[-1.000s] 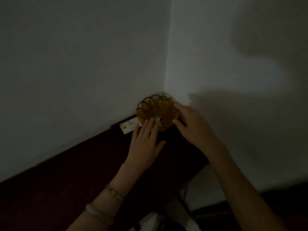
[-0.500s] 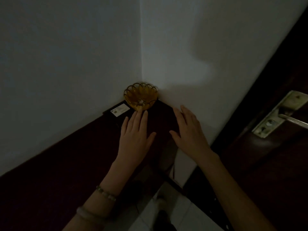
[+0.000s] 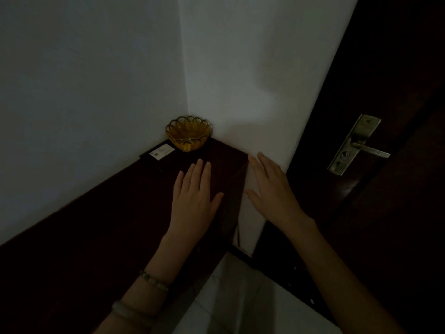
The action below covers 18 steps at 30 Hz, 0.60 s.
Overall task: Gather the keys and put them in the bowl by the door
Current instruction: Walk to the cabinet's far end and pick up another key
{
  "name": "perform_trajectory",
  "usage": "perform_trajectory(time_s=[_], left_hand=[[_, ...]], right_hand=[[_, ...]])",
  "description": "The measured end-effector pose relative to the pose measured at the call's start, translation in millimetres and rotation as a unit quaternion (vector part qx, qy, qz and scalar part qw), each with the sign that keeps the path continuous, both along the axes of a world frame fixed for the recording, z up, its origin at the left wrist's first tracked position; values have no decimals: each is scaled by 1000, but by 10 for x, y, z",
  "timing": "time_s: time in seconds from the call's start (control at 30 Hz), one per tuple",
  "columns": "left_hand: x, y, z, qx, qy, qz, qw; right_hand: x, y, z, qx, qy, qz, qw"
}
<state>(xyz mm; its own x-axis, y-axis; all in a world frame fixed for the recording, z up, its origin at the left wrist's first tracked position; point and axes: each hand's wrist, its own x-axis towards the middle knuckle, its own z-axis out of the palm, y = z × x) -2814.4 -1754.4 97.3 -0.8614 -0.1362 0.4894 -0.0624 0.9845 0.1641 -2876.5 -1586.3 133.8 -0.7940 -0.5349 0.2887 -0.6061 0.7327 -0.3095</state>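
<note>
An amber bowl (image 3: 189, 135) with a scalloped rim stands in the wall corner on a dark cabinet top (image 3: 101, 227). From this angle its inside is hidden, so no keys can be made out. My left hand (image 3: 195, 198) hovers flat over the cabinet, well short of the bowl, fingers spread and holding nothing. My right hand (image 3: 271, 191) is out past the cabinet's right edge, also spread and holding nothing.
A white card (image 3: 162, 151) lies on a dark flat object just left of the bowl. White walls meet behind it. A dark door (image 3: 385, 213) with a metal lever handle (image 3: 358, 147) stands at the right. Pale floor tiles (image 3: 231, 297) show below.
Both hands have drawn back from the bowl toward me. A pale key-like piece seen at the bowl's front rim earlier is no longer visible. The view has pulled back, revealing the door.
</note>
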Motion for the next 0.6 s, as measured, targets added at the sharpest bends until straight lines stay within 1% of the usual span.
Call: perform_trajectory(time_s=[0.17, 0.33, 0.47, 0.6], left_hand=[[218, 184, 11, -8, -8, 25, 1000], [513, 544, 10, -8, -22, 59, 998], [782, 1013, -14, -8, -23, 93, 995], [1095, 1672, -61, 12, -15, 125, 992]], right_hand=[[122, 131, 13, 9, 3, 24, 1000], [308, 483, 13, 7, -10, 49, 999], [492, 899, 4, 2, 4, 83, 997], [728, 1411, -2, 0, 22, 124, 992]])
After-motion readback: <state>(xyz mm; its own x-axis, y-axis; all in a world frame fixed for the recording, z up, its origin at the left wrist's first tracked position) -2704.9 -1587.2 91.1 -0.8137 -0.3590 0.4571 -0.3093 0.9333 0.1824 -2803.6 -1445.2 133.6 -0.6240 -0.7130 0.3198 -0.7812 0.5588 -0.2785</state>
